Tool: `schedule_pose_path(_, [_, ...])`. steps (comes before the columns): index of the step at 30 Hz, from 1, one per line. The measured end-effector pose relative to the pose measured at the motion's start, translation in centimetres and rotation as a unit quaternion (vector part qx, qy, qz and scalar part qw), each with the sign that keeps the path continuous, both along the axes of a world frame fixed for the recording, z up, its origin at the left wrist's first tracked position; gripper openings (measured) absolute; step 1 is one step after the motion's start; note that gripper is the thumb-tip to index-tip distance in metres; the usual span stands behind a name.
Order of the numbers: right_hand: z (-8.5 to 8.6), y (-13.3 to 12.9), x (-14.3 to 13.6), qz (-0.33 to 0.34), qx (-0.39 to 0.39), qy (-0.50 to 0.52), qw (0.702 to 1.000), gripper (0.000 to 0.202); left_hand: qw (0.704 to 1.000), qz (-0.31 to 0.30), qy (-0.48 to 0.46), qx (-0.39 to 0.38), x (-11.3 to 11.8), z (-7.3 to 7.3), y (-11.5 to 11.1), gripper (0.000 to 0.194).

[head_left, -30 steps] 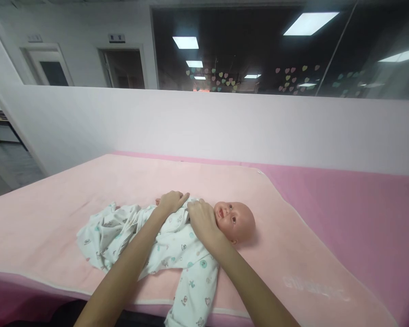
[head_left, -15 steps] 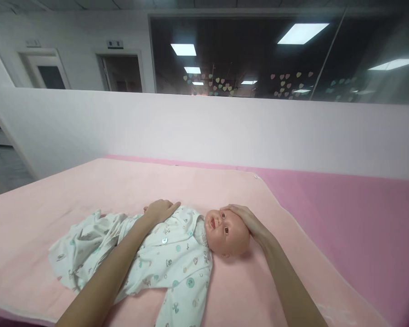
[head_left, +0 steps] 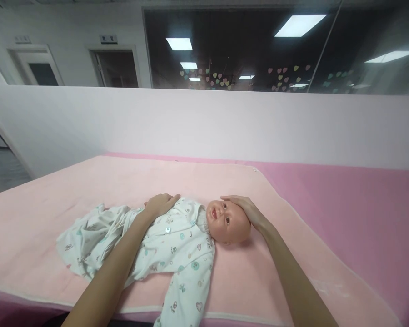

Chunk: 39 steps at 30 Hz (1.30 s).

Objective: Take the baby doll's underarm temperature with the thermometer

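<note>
A baby doll [head_left: 229, 223] lies on its back on a pale pink mat [head_left: 259, 281], its head toward the right. It wears a white printed baby outfit [head_left: 187, 247] with a button at the chest; the lower part lies bunched to the left. My left hand [head_left: 162, 204] rests on the doll's far arm or side, fingers lying flat over the cloth. Around the top of the doll's bald head my right hand [head_left: 243, 210] is cupped, fingers stretched along the forehead. One sleeve hangs toward the near edge of the mat.
A brighter pink surface [head_left: 361, 209] shows under the mat at the right and back. Behind it stands a low white partition [head_left: 225, 122]. Beyond are a dark window [head_left: 245, 45] with heart stickers and two doorways. The mat's near edge runs close to me.
The view has tipped down slightly, so everything sits a little higher and more of the near edge shows. Both hands stay at the same places on the doll.
</note>
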State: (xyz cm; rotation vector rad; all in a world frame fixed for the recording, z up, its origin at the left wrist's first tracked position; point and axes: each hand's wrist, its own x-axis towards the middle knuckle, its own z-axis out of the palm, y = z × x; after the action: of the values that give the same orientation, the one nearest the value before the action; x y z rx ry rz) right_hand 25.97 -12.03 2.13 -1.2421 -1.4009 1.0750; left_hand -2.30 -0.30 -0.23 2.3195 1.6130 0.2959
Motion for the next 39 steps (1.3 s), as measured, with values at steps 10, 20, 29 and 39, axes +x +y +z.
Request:
schedule_pose_path(10, [-0.36, 0.25, 0.25, 0.025, 0.017, 0.007, 1.0, 0.039, 0.999, -0.022, 0.029, 0.012, 0.1, 0.25, -0.21, 0.065])
schedule_pose_path(20, [-0.32, 0.35, 0.31, 0.009, 0.008, 0.004, 1.0, 0.033, 0.999, -0.023, 0.04, 0.012, 0.13, 0.39, -0.32, 0.066])
schedule_pose_path(29, [-0.38, 0.41, 0.11, -0.002, 0.019, 0.013, 1.0, 0.031, 0.998, -0.025, 0.051, 0.022, 0.11, 0.32, -0.28, 0.068])
schedule_pose_path(39, [-0.43, 0.36, 0.05, -0.028, 0.039, 0.01, 0.999, 0.027, 0.998, -0.02, 0.054, 0.024, 0.16, 0.32, -0.35, 0.066])
